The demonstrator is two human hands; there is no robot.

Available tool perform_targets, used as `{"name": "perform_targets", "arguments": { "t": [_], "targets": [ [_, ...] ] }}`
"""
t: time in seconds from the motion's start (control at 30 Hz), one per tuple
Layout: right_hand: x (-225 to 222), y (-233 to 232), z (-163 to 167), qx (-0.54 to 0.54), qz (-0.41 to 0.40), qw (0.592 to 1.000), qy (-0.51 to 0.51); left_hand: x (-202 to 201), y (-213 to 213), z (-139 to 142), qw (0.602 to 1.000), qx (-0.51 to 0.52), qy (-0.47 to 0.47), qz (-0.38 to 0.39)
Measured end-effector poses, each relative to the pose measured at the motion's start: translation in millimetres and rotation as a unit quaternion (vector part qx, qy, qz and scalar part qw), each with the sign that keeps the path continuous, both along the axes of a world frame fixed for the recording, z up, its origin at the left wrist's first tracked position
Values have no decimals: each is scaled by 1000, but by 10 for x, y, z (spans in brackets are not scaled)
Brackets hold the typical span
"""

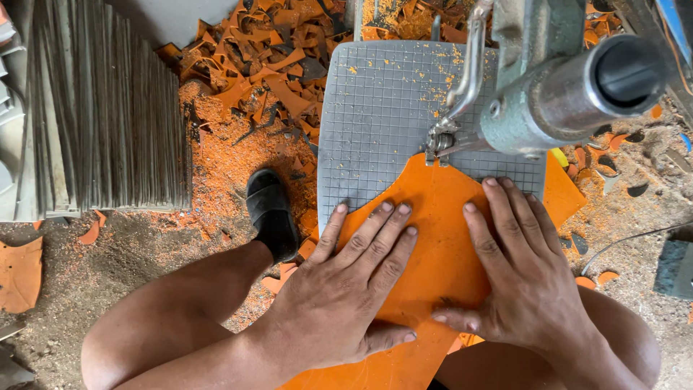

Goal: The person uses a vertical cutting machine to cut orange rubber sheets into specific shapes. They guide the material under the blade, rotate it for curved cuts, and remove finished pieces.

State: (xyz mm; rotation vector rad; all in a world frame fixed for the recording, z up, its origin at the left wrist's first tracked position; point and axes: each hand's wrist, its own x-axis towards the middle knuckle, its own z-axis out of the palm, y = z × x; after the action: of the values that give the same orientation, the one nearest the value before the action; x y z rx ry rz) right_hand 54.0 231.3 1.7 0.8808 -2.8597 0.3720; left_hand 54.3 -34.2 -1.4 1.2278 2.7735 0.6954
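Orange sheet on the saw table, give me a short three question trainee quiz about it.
1. True or false: both hands press flat on the orange sheet.
2. Which hand lies nearer the blade: A left hand, B right hand?
3. What litters the floor behind the grey gridded table?

Key: 1 true. 2 B. 3 orange offcuts and dust.

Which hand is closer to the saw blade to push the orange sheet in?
Probably the right hand: its fingertips lie flat on the orange sheet just below the blade. The left hand presses flat too, but farther back and off to the side.
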Motion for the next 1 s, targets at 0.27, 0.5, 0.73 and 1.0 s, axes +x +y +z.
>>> {"name": "perform_targets", "arguments": {
  "t": [0.27,0.5,0.73,1.0],
  "targets": [
    [31,-25,-4,0,-9,1000,0,17,-28,-4,1000,-1,8,2],
    [30,-35,8,20,-25,999,-15,-36,32,-56,1000,-14,9,10],
    [302,-328,-59,47,-181,977,-102,-70,135,-45,999,-38,2,32],
    [165,-465,-159,48,-227,970,-69,-155,250,-64,998,-45,-1,53]
  ]
}}
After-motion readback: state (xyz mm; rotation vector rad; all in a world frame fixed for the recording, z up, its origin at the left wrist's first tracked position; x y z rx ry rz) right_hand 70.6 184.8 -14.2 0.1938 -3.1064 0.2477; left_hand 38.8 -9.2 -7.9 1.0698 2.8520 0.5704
